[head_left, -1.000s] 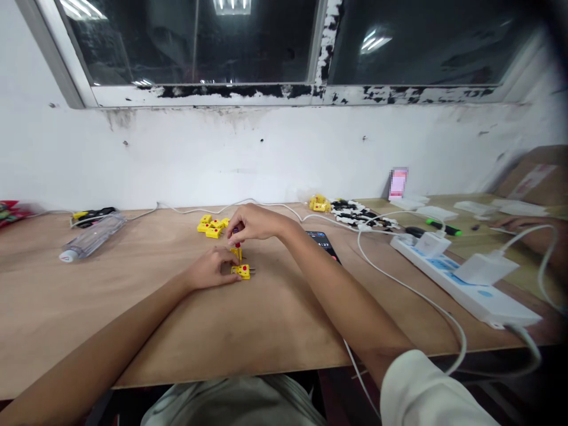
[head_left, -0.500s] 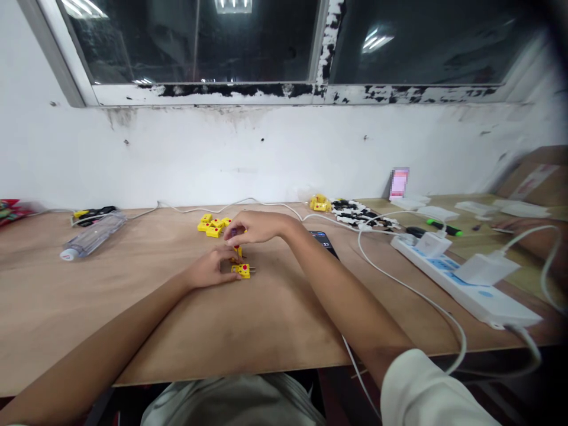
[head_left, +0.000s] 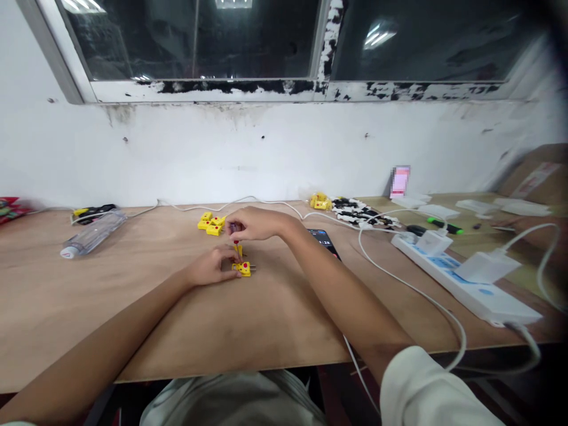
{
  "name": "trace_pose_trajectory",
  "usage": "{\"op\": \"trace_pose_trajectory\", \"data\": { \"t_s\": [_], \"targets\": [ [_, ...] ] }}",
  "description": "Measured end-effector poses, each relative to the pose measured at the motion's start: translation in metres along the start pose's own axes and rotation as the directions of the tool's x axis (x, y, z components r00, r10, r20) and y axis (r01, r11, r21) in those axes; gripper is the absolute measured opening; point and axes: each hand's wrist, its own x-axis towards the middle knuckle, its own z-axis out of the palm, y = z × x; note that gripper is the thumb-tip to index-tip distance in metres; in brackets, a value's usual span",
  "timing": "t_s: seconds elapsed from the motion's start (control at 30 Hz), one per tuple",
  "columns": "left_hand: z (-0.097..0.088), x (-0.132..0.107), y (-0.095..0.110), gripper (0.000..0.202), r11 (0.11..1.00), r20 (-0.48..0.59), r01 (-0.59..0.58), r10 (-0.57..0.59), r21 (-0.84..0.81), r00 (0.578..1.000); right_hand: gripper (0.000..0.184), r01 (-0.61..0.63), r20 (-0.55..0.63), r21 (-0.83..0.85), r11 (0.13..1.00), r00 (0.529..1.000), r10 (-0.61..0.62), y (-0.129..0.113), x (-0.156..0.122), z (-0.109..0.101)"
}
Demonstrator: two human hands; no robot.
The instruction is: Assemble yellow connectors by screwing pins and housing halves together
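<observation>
**Table's left end:** a red snack packet (head_left: pixel 9 209), a black-and-yellow screwdriver (head_left: pixel 93 210) and a clear plastic bottle (head_left: pixel 93 232) lie on the plywood bench (head_left: pixel 66 302), with a white cable (head_left: pixel 195 207) running behind them.

**Loose parts:** a small cluster of yellow plugs (head_left: pixel 212 224) with red dots sits just left of the hands.

**Left hand:** the left hand (head_left: pixel 210 266) is curled, its fingertips seeming to close around the upright yellow plug (head_left: pixel 238 251).

**Flat part:** a second yellow plug (head_left: pixel 242 269) lies just beside those fingertips, its two metal pins pointing right.

**Right hand:** the right hand (head_left: pixel 256 224) is closed in a pinch on a small screwdriver (head_left: pixel 236 236) with a red shaft, above the upright plug. The fingers hide most of it, so the tip's contact is hard to tell.

**Handling:** the plugs look light, stiff and small, so they may slip or tip. The yellow body's sides seem the best hold, not the pins.

**Right of the hands:** a phone (head_left: pixel 323 239), a bag of yellow parts (head_left: pixel 320 202) and black-and-white pieces (head_left: pixel 359 212) lie near the wall.

**Far right:** a white power strip (head_left: pixel 461 281) carries a white charger (head_left: pixel 486 267), and a green marker (head_left: pixel 445 225) lies beyond it.
</observation>
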Motion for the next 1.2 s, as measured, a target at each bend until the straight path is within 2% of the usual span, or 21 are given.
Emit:
{"op": "trace_pose_trajectory", "data": {
  "t_s": [0.07, 0.2, 0.3, 0.33, 0.4, 0.47, 0.57, 0.63, 0.73, 0.83, 1.0, 1.07, 1.13, 1.17, 1.2],
  "targets": [
    [0.000, 0.000, -0.001, 0.025, 1.000, 0.005, 0.002, -0.002, -0.008, 1.000, 0.011, 0.001, 0.011, 0.012, 1.000, 1.000, -0.002, 0.003, -0.002, -0.002],
    [0.000, 0.000, -0.002, 0.024, 1.000, 0.016, -0.008, 0.008, 0.007, 1.000, 0.023, 0.032, 0.107, 0.095, 0.995, 0.993, -0.042, 0.007, -0.004, -0.005],
    [-0.001, 0.000, 0.001, 0.024, 1.000, 0.023, 0.004, -0.004, 0.010, 1.000, 0.009, 0.038, 0.097, 0.100, 0.994, 0.994, -0.048, 0.004, -0.003, -0.003],
    [-0.001, 0.000, 0.001, 0.024, 1.000, 0.025, 0.012, -0.012, 0.012, 1.000, 0.011, 0.028, 0.080, 0.100, 0.995, 0.996, -0.036, 0.002, -0.002, -0.002],
    [-0.001, 0.000, 0.002, 0.024, 1.000, 0.021, 0.025, -0.025, 0.014, 0.999, 0.023, -0.016, 0.044, 0.076, 0.997, 0.999, 0.013, -0.003, 0.000, 0.000],
    [-0.001, 0.000, 0.001, 0.025, 1.000, 0.018, 0.025, -0.025, 0.008, 1.000, 0.027, -0.113, 0.038, -0.004, 0.994, 0.993, 0.113, -0.010, 0.002, 0.002],
    [-0.001, 0.000, -0.002, 0.024, 1.000, 0.028, 0.008, -0.008, -0.003, 1.000, 0.030, -0.273, 0.047, -0.191, 0.943, 0.957, 0.287, -0.020, 0.002, 0.003],
    [0.000, 0.000, -0.004, 0.023, 1.000, 0.040, -0.002, 0.002, -0.007, 0.999, 0.033, -0.323, 0.040, -0.264, 0.909, 0.938, 0.345, -0.022, 0.000, 0.002],
    [-0.001, 0.000, -0.003, 0.022, 1.000, 0.045, -0.007, 0.007, -0.012, 0.999, 0.024, -0.281, 0.078, -0.259, 0.924, 0.947, 0.310, -0.020, -0.002, 0.001],
    [-0.001, 0.000, -0.002, 0.024, 1.000, 0.033, -0.003, 0.003, 0.002, 0.999, 0.011, -0.171, 0.078, -0.189, 0.967, 0.979, 0.188, -0.013, -0.004, 0.000],
    [0.000, 0.000, -0.002, 0.024, 1.000, 0.029, 0.006, -0.006, 0.023, 1.000, 0.024, -0.020, 0.080, -0.085, 0.996, 0.996, 0.027, -0.010, -0.004, -0.002],
    [0.000, -0.001, -0.003, 0.024, 1.000, 0.036, 0.007, -0.007, 0.016, 0.999, 0.021, -0.039, 0.116, -0.074, 0.996, 0.992, 0.047, -0.013, -0.005, -0.003],
    [0.000, -0.001, -0.004, 0.026, 1.000, 0.028, 0.008, -0.008, 0.012, 1.000, 0.009, -0.090, 0.147, -0.076, 0.993, 0.984, 0.101, -0.018, -0.004, -0.003],
    [0.000, -0.001, -0.004, 0.026, 1.000, 0.025, 0.008, -0.008, 0.013, 1.000, 0.010, -0.114, 0.159, -0.076, 0.991, 0.979, 0.125, -0.020, -0.004, -0.003],
    [0.000, 0.000, -0.004, 0.027, 1.000, 0.022, 0.008, -0.008, 0.013, 1.000, 0.019, -0.137, 0.163, -0.077, 0.988, 0.975, 0.148, -0.021, -0.003, -0.002]
  ]
}}
